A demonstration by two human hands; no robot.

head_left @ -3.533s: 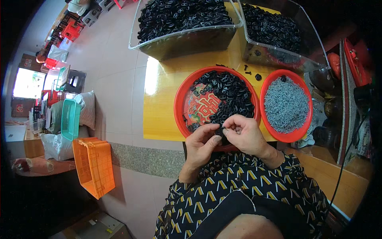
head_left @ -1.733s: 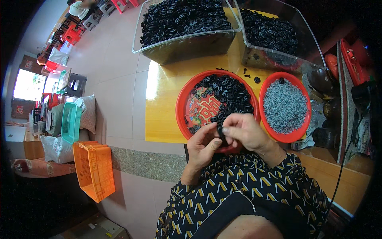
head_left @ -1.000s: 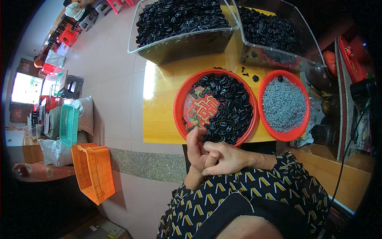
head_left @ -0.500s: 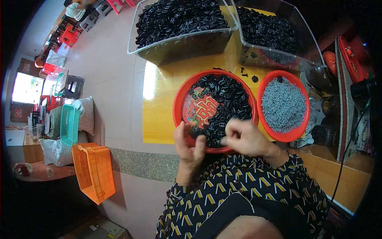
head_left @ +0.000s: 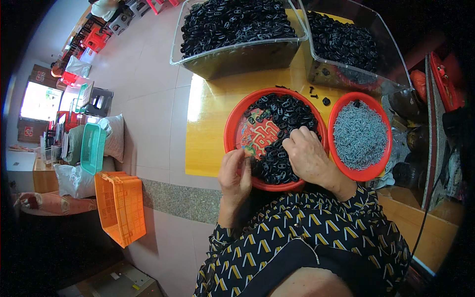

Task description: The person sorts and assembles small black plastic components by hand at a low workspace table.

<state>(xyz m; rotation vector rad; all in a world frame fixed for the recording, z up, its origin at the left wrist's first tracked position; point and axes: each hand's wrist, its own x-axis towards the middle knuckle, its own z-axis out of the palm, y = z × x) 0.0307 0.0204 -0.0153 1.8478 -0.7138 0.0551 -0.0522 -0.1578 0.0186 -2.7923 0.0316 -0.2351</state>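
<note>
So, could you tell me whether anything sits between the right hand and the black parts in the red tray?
Nothing visible does. The right hand rests directly on the black parts heaped in the red tray; the left hand is at the tray's near rim.

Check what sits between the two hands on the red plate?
Head view: a heap of small black parts on the red plate lies between the left hand and right hand.

Left hand [head_left: 235, 172] is curled, fingers bent inward near the body; right hand [head_left: 308, 154] reaches forward, palm down (fingertips hidden), both forearms sleeved.
</note>
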